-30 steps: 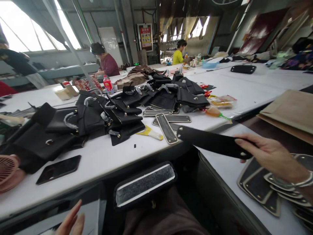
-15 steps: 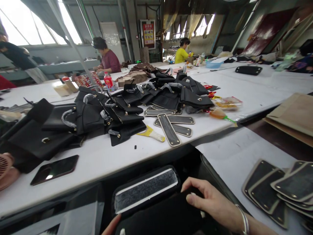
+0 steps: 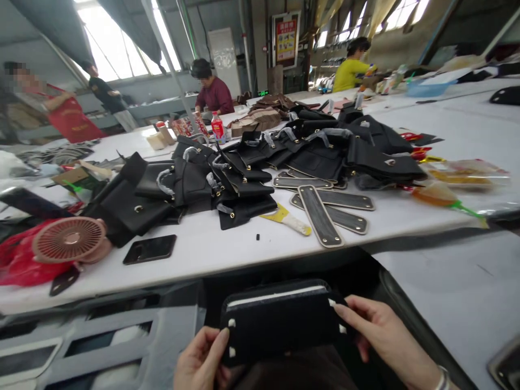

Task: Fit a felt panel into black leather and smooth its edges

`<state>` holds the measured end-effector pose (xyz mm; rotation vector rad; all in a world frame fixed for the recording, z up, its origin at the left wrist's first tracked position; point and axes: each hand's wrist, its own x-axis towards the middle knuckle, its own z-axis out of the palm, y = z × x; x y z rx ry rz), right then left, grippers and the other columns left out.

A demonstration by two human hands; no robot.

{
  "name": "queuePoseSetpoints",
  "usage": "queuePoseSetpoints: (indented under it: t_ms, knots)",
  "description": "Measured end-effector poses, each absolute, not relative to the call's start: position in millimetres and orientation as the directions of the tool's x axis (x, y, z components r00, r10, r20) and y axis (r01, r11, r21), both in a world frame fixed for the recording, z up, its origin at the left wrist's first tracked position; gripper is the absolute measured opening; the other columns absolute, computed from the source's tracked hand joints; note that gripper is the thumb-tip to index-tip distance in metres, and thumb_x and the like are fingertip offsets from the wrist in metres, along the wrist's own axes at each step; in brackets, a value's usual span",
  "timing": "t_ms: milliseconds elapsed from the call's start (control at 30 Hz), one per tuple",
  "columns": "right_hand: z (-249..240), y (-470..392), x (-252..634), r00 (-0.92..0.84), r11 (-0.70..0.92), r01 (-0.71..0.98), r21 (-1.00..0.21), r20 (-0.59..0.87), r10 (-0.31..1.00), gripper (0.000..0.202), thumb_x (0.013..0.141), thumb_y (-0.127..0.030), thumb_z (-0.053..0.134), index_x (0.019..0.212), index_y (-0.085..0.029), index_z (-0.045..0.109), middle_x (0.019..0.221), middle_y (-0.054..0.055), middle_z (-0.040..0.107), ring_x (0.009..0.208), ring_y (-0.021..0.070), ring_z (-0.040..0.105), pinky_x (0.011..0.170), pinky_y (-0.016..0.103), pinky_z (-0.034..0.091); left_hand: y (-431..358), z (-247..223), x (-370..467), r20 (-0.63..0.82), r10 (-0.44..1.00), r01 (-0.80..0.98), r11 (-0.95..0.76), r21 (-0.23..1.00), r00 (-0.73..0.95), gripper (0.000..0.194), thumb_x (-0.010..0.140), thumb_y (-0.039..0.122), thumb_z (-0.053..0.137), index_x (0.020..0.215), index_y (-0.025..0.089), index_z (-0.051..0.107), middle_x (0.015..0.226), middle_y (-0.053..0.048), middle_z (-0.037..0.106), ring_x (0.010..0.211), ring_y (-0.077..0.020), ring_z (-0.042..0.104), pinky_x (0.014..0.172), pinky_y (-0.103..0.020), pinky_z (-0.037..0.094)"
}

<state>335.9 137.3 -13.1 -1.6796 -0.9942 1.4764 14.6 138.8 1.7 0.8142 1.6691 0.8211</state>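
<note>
A black panel (image 3: pixel 284 325) with small white tabs near its corners is held up at the bottom middle. My left hand (image 3: pixel 203 357) pinches its left edge, thumb on the near face. At the right edge my right hand (image 3: pixel 382 330) grips it, thumb beside a white tab and fingers partly behind. A white strip shows along the panel's top edge. Beyond it on the white table lie dark oblong pieces with pale borders (image 3: pixel 320 216) and a yellow-and-white scraper-like item (image 3: pixel 286 219).
Black bags (image 3: pixel 182 184) are heaped across the table (image 3: pixel 211 244). A phone (image 3: pixel 149 249) and a pink fan (image 3: pixel 69 240) lie left. Grey cut-out trays (image 3: pixel 162 319) stand at lower left. Packets (image 3: pixel 467 176) lie right. Several people are at the back.
My left hand has come into fuller view, holding the panel's left edge. The panel now covers most of the white-striped dark surface. The view has turned left.
</note>
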Motion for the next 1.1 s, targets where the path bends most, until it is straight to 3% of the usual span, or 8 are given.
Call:
queuePoseSetpoints:
  t_ms: [167, 367, 567, 867, 1100]
  knots:
    - [-23.8, 144.0, 336.4, 0.115, -0.509, 0.223, -0.831, -0.496, 0.861, 0.057, 0.073, -0.075, 0.059, 0.064, -0.020, 0.050, 0.048, -0.007, 0.039, 0.034, 0.0073, 0.036, 0.036, 0.020, 0.022, 147.1, -12.5, 6.5, -0.456, 0.863, 0.197, 0.497, 0.845, -0.218, 0.057, 0.065, 0.074, 0.066, 0.062, 0.019, 0.051, 0.036, 0.006, 0.044, 0.033, -0.0070, 0.033, 0.039, -0.019, 0.022]
    - [-28.1, 157.0, 333.7, 0.194, -0.489, 0.241, -0.838, -0.453, 0.870, 0.060, 0.066, -0.078, 0.063, 0.057, -0.021, 0.046, 0.050, -0.007, 0.027, 0.042, 0.0075, 0.024, 0.038, 0.022, 0.015, 153.2, -19.8, 4.7, -0.359, 0.891, 0.214, 0.421, 0.881, -0.277, 0.054, 0.067, 0.069, 0.068, 0.060, 0.018, 0.051, 0.052, 0.003, 0.047, 0.052, -0.0112, 0.040, 0.050, -0.022, 0.030]
    - [-30.5, 161.1, 331.0, 0.231, -0.497, 0.271, -0.824, -0.446, 0.865, 0.059, 0.064, -0.077, 0.063, 0.056, -0.021, 0.044, 0.052, -0.006, 0.028, 0.044, 0.0089, 0.023, 0.039, 0.023, 0.014, 156.4, -31.9, -2.7, -0.359, 0.898, 0.267, 0.422, 0.866, -0.255, 0.055, 0.069, 0.070, 0.065, 0.060, 0.017, 0.052, 0.055, 0.004, 0.044, 0.055, -0.0116, 0.038, 0.051, -0.022, 0.029]
    - [-35.5, 153.6, 332.1, 0.202, -0.579, 0.138, -0.804, -0.549, 0.811, 0.059, 0.067, -0.078, 0.062, 0.064, -0.022, 0.046, 0.054, -0.008, 0.031, 0.042, 0.0086, 0.029, 0.041, 0.022, 0.020, 156.7, -41.2, -1.4, -0.410, 0.880, 0.197, 0.457, 0.867, -0.239, 0.054, 0.070, 0.069, 0.065, 0.063, 0.017, 0.052, 0.056, 0.003, 0.047, 0.056, -0.0115, 0.040, 0.052, -0.022, 0.031]
    - [-32.7, 155.2, 328.6, 0.240, -0.603, 0.102, -0.791, -0.569, 0.787, 0.064, 0.058, -0.083, 0.064, 0.061, -0.021, 0.048, 0.049, -0.008, 0.032, 0.040, 0.0087, 0.032, 0.039, 0.022, 0.025, 157.9, -37.3, 0.7, -0.416, 0.879, 0.165, 0.457, 0.874, -0.233, 0.053, 0.070, 0.067, 0.067, 0.063, 0.018, 0.051, 0.056, 0.004, 0.047, 0.057, -0.0116, 0.041, 0.054, -0.022, 0.032]
